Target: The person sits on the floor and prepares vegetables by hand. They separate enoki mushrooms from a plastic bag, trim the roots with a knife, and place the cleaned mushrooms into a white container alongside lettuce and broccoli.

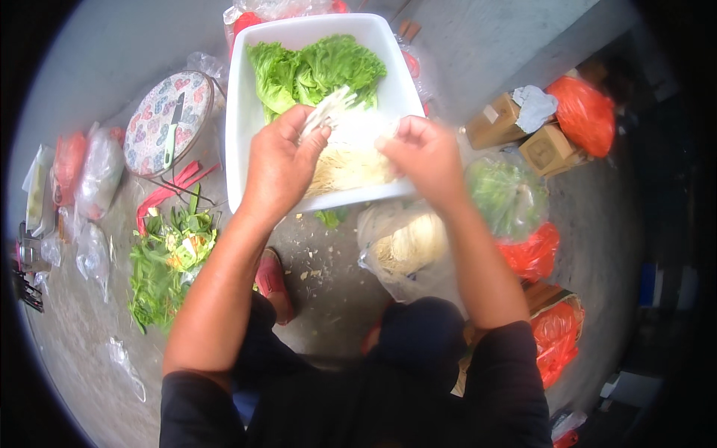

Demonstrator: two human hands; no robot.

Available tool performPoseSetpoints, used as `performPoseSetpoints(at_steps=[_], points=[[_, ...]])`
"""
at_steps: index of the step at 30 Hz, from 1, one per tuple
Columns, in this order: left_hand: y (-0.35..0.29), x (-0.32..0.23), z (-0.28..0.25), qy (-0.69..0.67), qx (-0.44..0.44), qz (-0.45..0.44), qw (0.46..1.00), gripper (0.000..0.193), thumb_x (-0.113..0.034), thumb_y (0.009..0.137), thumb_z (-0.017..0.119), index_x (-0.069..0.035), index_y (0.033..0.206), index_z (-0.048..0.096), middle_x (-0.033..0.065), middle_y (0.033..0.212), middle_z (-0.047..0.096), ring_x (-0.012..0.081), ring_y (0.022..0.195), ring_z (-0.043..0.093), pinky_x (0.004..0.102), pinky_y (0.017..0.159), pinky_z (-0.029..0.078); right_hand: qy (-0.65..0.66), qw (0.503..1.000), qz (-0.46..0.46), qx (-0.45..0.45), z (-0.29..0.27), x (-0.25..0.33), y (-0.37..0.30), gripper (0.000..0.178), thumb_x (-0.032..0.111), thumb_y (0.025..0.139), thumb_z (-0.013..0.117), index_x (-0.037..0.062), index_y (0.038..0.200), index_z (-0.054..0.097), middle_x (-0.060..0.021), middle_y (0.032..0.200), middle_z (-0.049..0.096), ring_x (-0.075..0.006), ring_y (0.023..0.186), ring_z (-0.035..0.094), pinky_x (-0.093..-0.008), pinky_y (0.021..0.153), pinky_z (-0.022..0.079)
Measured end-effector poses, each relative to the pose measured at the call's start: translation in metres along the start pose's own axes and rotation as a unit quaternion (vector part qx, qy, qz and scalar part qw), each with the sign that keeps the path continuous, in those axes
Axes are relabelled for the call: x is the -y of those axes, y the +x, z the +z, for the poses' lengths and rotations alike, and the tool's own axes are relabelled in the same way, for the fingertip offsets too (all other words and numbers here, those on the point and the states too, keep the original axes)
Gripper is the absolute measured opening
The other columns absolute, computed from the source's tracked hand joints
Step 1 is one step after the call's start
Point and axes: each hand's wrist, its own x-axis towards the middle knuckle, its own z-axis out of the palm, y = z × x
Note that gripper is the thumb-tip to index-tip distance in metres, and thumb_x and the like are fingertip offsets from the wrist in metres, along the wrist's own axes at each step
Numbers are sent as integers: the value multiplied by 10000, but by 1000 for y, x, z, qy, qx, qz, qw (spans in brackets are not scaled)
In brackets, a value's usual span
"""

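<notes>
A white plastic tub [236, 142] stands ahead of me. Green lettuce leaves [328, 67] fill its far part, and a pile of pale enoki mushrooms [347, 170] lies in its near part. Over the tub, my left hand [280, 160] pinches a small bunch of white enoki mushrooms [328, 106] between thumb and fingers. At the tub's right side my right hand [426, 153] is closed, thumb against the curled fingers. Glare on the white heap beside it hides whether anything is in its fingertips.
On the left, a knife [173, 131] lies on a round heart-patterned stool [142, 127], near a heap of vegetable trimmings [175, 254]. To the right are a plastic bag of enoki [407, 246], a bag of greens [508, 194], cardboard boxes [549, 149] and red bags [582, 116].
</notes>
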Motion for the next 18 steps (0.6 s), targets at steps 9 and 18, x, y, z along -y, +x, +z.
performPoseSetpoints(at_steps=[9, 18], points=[[-1, 15, -20, 328, 185, 51, 925, 332, -167, 759, 637, -59, 1073, 626, 183, 957, 642, 327, 911, 600, 400, 822, 456, -404, 896, -149, 107, -30, -11, 8, 158, 19, 747, 584, 1, 892, 643, -83, 797, 646, -133, 697, 588, -267, 629, 472], [15, 3, -21, 173, 64, -6, 983, 172, -27, 830, 561, 29, 970, 643, 102, 825, 675, 207, 747, 633, 305, 710, 495, -104, 994, -3, -16, -42, -1, -9, 114, 63, 785, 619, 17, 885, 652, -18, 745, 631, -71, 646, 555, -223, 605, 450]])
